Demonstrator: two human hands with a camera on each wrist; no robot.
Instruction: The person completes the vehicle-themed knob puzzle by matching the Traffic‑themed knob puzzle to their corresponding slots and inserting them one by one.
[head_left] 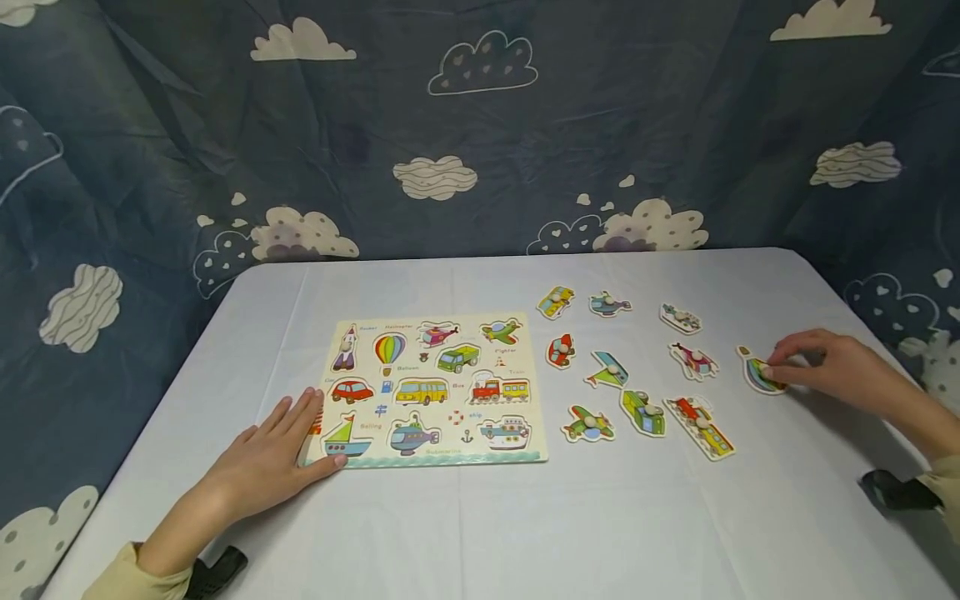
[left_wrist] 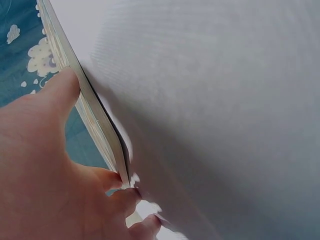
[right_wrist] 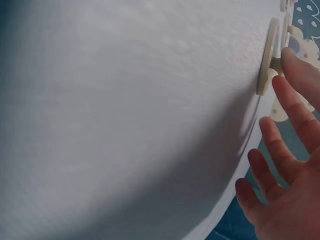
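Observation:
A wooden puzzle board (head_left: 457, 457) printed with vehicles lies on the table. My left hand (head_left: 262, 462) rests on its lower left corner with straight fingers spread, the thumb at the front edge. In the left wrist view the thumb and fingers touch the board's side edge (left_wrist: 102, 122). Far to the right, my right hand (head_left: 836, 371) pinches a hot-air balloon puzzle piece (head_left: 753, 375) between thumb and index finger. The right wrist view shows this piece (right_wrist: 267, 57) edge-on at the fingertips, the other fingers spread away from it.
Several loose pieces lie between board and right hand, among them a train (head_left: 705, 429), a green truck (head_left: 643, 414), a plane (head_left: 588, 425), a sailboat (head_left: 609, 371), a pink helicopter (head_left: 693, 361) and a yellow bus (head_left: 555, 302). A cloud-patterned cloth (head_left: 495, 133) hangs behind the white table (head_left: 555, 533).

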